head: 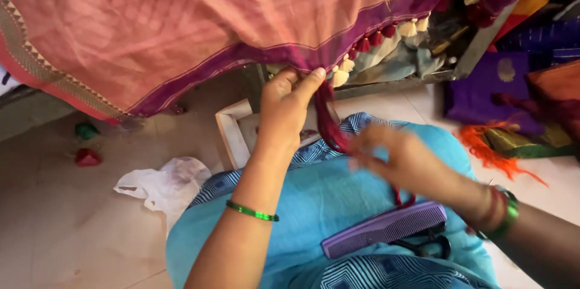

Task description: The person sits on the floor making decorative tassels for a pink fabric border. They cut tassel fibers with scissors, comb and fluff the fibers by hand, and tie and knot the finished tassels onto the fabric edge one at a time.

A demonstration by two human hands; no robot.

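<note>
Tassel-making on the pink cloth point(181, 23): left hand point(287, 104) pinches its hem; right hand point(402, 159) (blurred, grip unclear) draws maroon threads point(329, 129) below; knotting needs tension.

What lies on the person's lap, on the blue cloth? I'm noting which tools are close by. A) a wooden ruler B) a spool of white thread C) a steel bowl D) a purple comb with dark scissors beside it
D: a purple comb lies across the blue cloth on the lap, with dark scissors right beside it, below the right hand.
</note>
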